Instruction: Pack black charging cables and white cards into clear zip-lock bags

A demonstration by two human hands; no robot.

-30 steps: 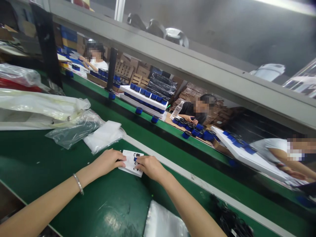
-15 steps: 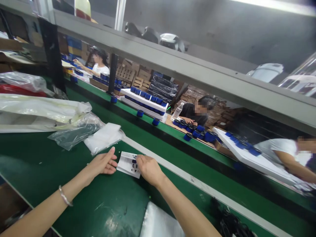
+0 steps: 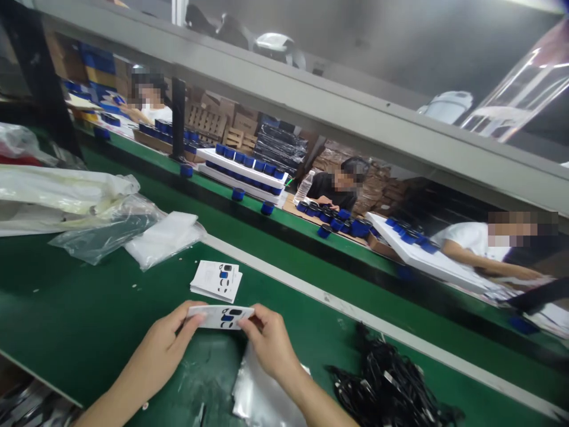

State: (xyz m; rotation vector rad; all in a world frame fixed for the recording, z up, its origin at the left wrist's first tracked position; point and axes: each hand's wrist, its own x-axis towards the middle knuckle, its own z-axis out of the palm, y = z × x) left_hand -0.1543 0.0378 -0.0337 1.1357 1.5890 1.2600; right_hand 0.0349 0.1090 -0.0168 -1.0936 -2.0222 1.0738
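White printed card [image 3: 221, 316], marked with blue and black shapes, pinched at both short ends and held nearly level just above a green conveyor belt [image 3: 89, 296]. Left hand [image 3: 162, 347] at the card's left end: fingers [image 3: 195, 308] pressed close together and curled over the edge, thumb out of sight. Right hand [image 3: 271, 344] at the right end: fingers [image 3: 258, 317] bent and gathered against the card, gripping it from the other side. Both forearms angled inward from the bottom of the view, wrists slightly raised, hands well off the belt.

Just ahead of the hands, not touching them, a small stack of matching cards [image 3: 217, 281] lying flat on the green surface. Below the right hand, a crinkled silver foil bag [image 3: 260, 391]; further right, a tangled heap of black cables [image 3: 382, 379]. Toward the left, a clear plastic bag [image 3: 106, 234] beside a folded white sheet [image 3: 164, 239].

Across the belt, rows of blue-capped jars [image 3: 242, 161] on a white tray, and a co-worker in a dark shirt [image 3: 331, 187] with hands near more jars. Further right, a co-worker in a white shirt [image 3: 471, 240] leaning over a white tray.
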